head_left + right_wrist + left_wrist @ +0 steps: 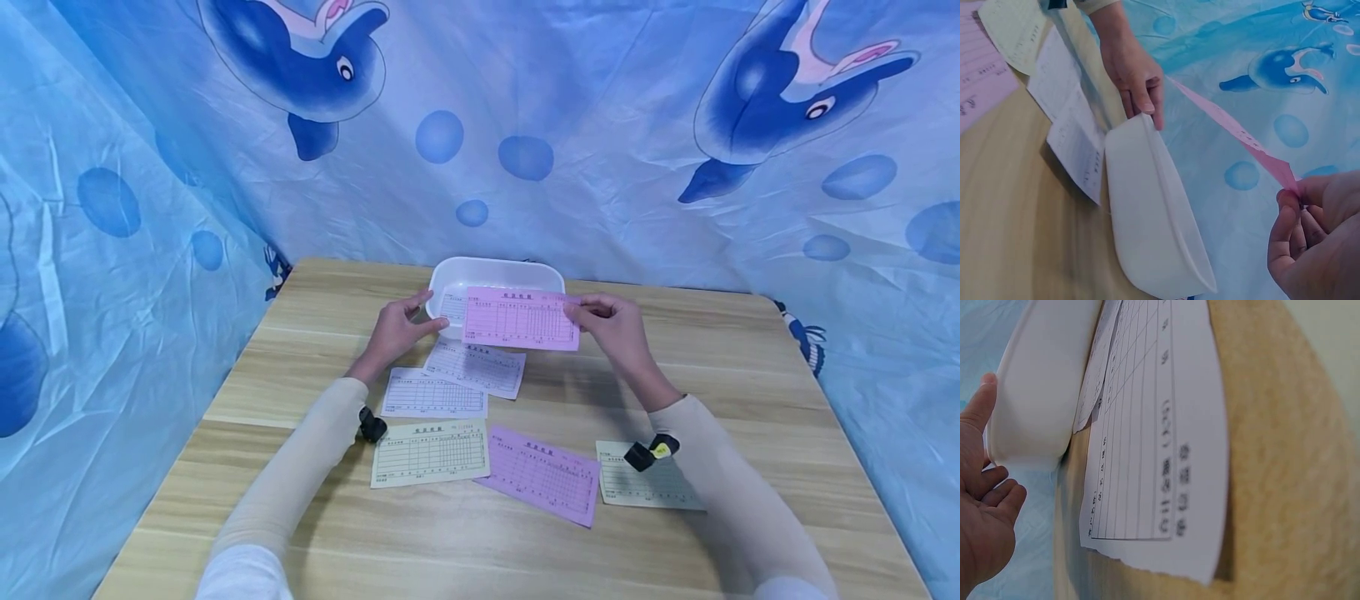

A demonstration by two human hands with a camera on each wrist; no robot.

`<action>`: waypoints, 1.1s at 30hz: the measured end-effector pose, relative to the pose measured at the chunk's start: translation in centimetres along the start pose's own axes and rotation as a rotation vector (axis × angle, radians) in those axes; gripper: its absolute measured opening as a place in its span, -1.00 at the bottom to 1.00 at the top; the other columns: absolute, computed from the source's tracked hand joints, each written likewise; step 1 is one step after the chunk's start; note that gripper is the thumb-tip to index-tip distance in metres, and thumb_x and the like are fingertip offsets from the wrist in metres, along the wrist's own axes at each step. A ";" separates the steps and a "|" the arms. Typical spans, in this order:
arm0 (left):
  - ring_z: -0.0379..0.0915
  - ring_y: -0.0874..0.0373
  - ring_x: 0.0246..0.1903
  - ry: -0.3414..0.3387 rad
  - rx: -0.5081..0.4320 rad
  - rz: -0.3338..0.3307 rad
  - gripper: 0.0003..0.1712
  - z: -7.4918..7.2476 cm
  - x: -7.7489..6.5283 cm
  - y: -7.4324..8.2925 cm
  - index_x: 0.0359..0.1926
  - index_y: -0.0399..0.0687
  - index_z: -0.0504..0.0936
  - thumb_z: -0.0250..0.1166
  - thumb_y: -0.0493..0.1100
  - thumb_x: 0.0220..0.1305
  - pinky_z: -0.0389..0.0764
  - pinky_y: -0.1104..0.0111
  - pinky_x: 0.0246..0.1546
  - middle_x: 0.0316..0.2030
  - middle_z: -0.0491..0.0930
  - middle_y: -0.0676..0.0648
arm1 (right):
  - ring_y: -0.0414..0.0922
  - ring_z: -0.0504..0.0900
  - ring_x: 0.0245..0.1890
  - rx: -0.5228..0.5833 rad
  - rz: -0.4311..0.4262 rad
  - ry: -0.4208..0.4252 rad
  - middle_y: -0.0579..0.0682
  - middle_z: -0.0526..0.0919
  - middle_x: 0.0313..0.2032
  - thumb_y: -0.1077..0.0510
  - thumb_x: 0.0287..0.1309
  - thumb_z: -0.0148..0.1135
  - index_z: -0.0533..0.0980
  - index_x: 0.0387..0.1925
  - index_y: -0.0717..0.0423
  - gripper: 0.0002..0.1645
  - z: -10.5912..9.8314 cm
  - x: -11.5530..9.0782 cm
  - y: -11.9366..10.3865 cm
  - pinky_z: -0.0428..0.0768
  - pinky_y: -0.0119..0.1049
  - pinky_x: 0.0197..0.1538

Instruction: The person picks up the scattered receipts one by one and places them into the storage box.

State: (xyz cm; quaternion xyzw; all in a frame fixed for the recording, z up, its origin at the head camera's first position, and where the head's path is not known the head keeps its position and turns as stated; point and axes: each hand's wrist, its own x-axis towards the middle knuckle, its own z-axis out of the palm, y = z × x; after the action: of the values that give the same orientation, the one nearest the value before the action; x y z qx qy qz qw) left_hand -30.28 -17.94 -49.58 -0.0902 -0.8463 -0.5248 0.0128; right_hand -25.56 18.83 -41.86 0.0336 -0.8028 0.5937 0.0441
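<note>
A white plastic tub [498, 268] stands at the back of the table, and my left hand [397, 332] grips its left rim between thumb and fingers. My right hand [617, 332] pinches the right edge of a pink receipt slip [519, 319], held up over the tub's front. In the right wrist view this pink slip [1235, 128] is seen nearly edge-on, raised beside the tub [1141, 206]. A white slip [453, 307] shows inside the tub, partly hidden by the pink one. Two white receipt slips [433, 395] overlap just in front of the tub.
Nearer the front lie a pale green slip [429, 452], a second pink slip [542, 475] and another green slip [651, 482], partly under my right forearm. Behind the wooden table [750, 375] hangs a blue curtain [637, 225] with dolphins.
</note>
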 end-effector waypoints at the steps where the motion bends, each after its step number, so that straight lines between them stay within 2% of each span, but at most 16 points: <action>1: 0.26 -0.11 0.45 -0.001 -0.003 0.001 0.00 0.0 0.0 0.0 0.45 -0.07 0.40 0.55 0.24 0.09 0.38 0.07 0.44 0.49 0.28 -0.07 | -0.18 0.73 -0.24 0.002 -0.003 0.003 0.04 0.75 -0.18 0.00 0.26 0.45 0.70 0.00 0.23 -0.58 0.1 0.2 -0.1 0.78 -0.26 -0.09; 5: 0.26 -0.10 0.45 -0.002 0.000 0.002 -0.01 0.0 0.0 -0.1 0.45 -0.07 0.40 0.55 0.24 0.10 0.38 0.07 0.44 0.49 0.28 -0.07 | -0.19 0.71 -0.23 0.021 -0.017 0.010 0.00 0.76 -0.17 -0.04 0.26 0.44 0.70 0.02 0.20 -0.55 0.5 1.2 -0.3 0.76 -0.33 -0.09; 10: 0.26 -0.09 0.45 -0.005 -0.004 -0.012 -0.01 0.1 0.0 -0.1 0.45 -0.05 0.40 0.55 0.22 0.10 0.39 0.08 0.44 0.49 0.28 -0.06 | -0.22 0.72 -0.29 0.058 -0.057 0.025 -0.02 0.76 -0.25 0.05 0.26 0.45 0.70 -0.03 0.28 -0.59 1.1 3.0 -0.1 0.78 -0.31 -0.13; 14: 0.28 -0.11 0.44 -0.001 -0.006 -0.022 -0.02 0.1 0.0 0.0 0.45 -0.03 0.41 0.55 0.23 0.10 0.40 0.08 0.43 0.49 0.30 -0.05 | -0.27 0.72 -0.32 0.054 -0.051 0.044 -0.06 0.77 -0.28 0.07 0.25 0.46 0.70 -0.03 0.29 -0.61 1.6 4.4 0.1 0.77 -0.34 -0.15; 18: 0.29 -0.12 0.43 0.004 -0.005 -0.018 -0.02 0.1 0.0 0.0 0.45 -0.03 0.41 0.55 0.23 0.10 0.41 0.08 0.42 0.48 0.30 -0.06 | -0.29 0.72 -0.33 0.060 -0.039 0.052 -0.01 0.77 -0.28 0.10 0.24 0.46 0.70 -0.04 0.32 -0.62 2.1 5.8 0.4 0.76 -0.40 -0.18; 23: 0.29 -0.14 0.43 0.002 -0.010 -0.004 -0.03 0.1 0.1 0.0 0.45 -0.07 0.41 0.55 0.20 0.12 0.41 0.05 0.42 0.48 0.30 -0.10 | -0.28 0.72 -0.34 0.077 -0.016 0.047 0.08 0.76 -0.25 0.17 0.23 0.47 0.69 -0.04 0.35 -0.64 2.9 7.0 0.8 0.78 -0.35 -0.16; 28: 0.30 -0.14 0.42 0.011 -0.010 -0.012 -0.03 0.1 0.1 0.1 0.44 -0.04 0.42 0.56 0.21 0.10 0.40 0.05 0.42 0.47 0.31 -0.08 | -0.25 0.73 -0.34 0.041 0.028 0.049 0.18 0.78 -0.20 0.20 0.23 0.46 0.70 -0.04 0.34 -0.67 3.9 7.9 1.0 0.79 -0.24 -0.09; 33: 0.30 -0.14 0.42 0.013 -0.014 -0.021 -0.07 0.0 0.2 0.0 0.44 -0.04 0.42 0.57 0.14 0.12 0.40 0.06 0.42 0.47 0.31 -0.06 | -0.21 0.74 -0.33 -0.045 0.036 0.037 0.19 0.79 -0.20 0.16 0.23 0.46 0.71 -0.08 0.30 -0.69 5.1 8.8 1.4 0.78 -0.29 -0.16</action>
State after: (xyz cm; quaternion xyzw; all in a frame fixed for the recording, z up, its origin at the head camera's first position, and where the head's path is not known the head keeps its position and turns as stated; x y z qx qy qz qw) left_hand -30.45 -17.88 -49.56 -0.0778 -0.8433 -0.5316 0.0123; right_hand -34.64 14.37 -43.72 0.0073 -0.8153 0.5768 0.0491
